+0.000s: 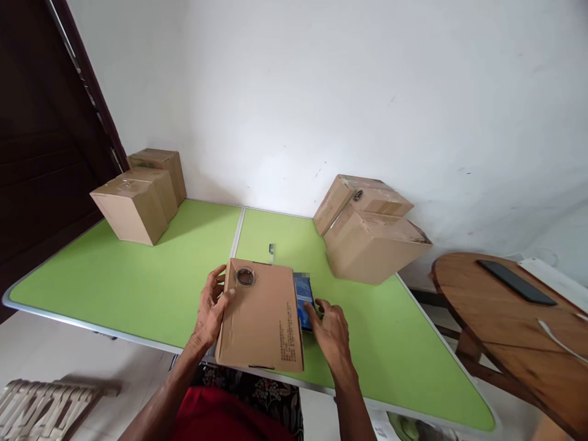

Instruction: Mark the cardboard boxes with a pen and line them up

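Carton [261, 324], shallow and brown, sits in the head view at the near edge of the green desk [151, 278], its printed face upward and a dark-rimmed round hole [245, 277] near one corner. The left hand [212, 311] grips its left side, thumb on the face and fingers along the edge. At its right side a blue packet [304, 300] sticks out; whether that lies partly inside the carton or beneath it, I cannot tell. The right hand's fingers close on the packet, thumb on top. Taped boxes [131, 214] stand at the desk's far left, and more boxes [374, 248] lean together at the far right, contents hidden. A small dark-ended strip [271, 249] lies just beyond the carton
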{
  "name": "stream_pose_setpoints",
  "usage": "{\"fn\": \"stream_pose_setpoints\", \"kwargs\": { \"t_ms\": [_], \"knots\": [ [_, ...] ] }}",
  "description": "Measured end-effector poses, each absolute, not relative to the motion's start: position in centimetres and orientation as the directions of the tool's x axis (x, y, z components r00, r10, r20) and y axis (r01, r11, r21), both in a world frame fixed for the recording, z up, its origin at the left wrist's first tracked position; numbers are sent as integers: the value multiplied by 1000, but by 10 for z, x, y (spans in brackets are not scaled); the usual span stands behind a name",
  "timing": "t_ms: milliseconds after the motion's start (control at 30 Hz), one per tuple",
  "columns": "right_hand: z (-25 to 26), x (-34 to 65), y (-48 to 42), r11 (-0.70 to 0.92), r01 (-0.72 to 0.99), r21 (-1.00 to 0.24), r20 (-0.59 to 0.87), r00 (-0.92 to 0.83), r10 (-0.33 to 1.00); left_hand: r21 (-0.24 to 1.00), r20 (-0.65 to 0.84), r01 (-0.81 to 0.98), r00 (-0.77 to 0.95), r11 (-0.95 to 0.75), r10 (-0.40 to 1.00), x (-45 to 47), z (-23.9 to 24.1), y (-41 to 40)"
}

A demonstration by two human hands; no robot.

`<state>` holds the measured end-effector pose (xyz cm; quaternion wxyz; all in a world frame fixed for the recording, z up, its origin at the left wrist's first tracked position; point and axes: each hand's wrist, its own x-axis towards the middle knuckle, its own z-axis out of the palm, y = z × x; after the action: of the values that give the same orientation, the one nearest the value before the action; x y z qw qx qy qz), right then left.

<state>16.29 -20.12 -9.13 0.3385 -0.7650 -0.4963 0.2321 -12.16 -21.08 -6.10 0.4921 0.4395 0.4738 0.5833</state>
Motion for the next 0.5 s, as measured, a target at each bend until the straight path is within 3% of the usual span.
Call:
{"fn": "stream_pose_setpoints", "kwargs": {
  "t_ms": [133, 233, 333, 500],
  "knots": [
    [-60, 192, -234, -184, 327, -927, -71, 330, 941, 955, 242, -179, 17, -236, 970, -59, -32, -194],
    [-41, 226, -252, -101, 121, -988, -59, 310, 949, 892, 452, -119, 191, -437, 871, 6, -27, -176],
    [-40, 267, -250, -65, 156, -986, 13, 453, 891, 766, 610, -27, 347, -642, 713, 67, -35, -156],
    [-68, 328, -216, 69, 181, -981, 167, 609, 776, 735, 549, 37, 554, -677, 626, 129, -59, -117]
  ]
}}
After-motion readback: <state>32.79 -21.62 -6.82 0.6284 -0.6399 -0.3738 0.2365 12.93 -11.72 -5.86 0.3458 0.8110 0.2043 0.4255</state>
